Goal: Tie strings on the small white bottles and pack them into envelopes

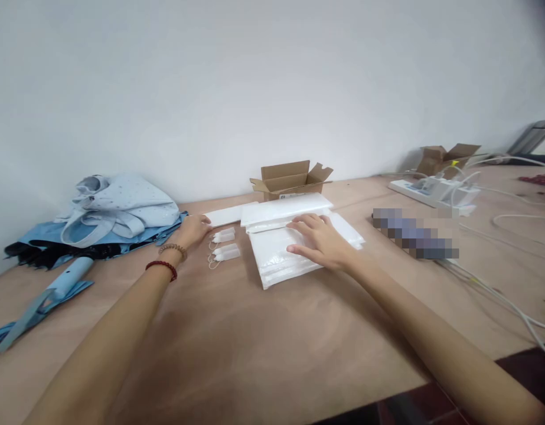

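My left hand (195, 229) is at the left end of a flat white piece (232, 215), its fingertips touching the corner; whether it grips the piece is unclear. Over a stack of white plastic bags (276, 251), my right hand (316, 236) is spread with its fingers apart, holding nothing. A folded white packet (285, 211) lies across the back of the stack. Between my hands, left of the bags, lie two small white tags with string loops (227, 252). Behind the packet stands an open cardboard box (285, 177).
A pale blue bag (117, 206) and a blue umbrella (71, 277) lie at the left. To the right are a power strip (431, 195) with white cables, a pixelated object (409, 233) and another open cardboard box (444, 158). A wall rises behind.
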Demonstrator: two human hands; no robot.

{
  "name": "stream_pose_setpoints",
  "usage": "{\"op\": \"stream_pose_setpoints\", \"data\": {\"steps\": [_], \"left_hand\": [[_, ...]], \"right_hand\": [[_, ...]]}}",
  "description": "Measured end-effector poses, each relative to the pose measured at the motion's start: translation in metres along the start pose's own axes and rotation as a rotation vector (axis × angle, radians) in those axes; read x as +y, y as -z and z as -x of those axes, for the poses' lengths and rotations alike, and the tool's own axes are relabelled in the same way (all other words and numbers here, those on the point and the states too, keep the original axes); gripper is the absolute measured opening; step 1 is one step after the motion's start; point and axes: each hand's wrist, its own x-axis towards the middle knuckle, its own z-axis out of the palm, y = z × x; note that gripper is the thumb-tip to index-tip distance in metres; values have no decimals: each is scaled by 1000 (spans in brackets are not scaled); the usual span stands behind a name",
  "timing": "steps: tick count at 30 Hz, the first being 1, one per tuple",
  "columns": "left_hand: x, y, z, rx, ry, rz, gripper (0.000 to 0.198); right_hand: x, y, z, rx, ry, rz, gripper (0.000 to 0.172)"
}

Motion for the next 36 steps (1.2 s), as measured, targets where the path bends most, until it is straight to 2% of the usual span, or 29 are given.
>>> {"op": "stream_pose_setpoints", "data": {"steps": [4, 8, 17, 22, 26, 31, 36], "left_hand": [[-6, -7, -3, 15, -1, -47, 30], [-2, -8, -2, 35, 12, -98, 30], [5, -9, 13, 76, 44, -172, 32], [13, -1, 18, 41, 36, -208, 27], [13, 6, 32, 33, 31, -209, 25], [9, 10, 48, 55, 102, -160, 28], [7, 15, 46, 125, 163, -87, 32]], "right_hand": [[0, -2, -1, -6, -5, -18, 52], [-2, -4, -1, -1, 3, -28, 51], [-3, -4, -1, 0, -9, -22, 52], [0, -5, -1, 37, 1, -16, 49], [0, -4, 0, 44, 8, -8, 50], [-6, -4, -1, 42, 2, 3, 51], [-8, -7, -1, 60, -15, 15, 48]]}}
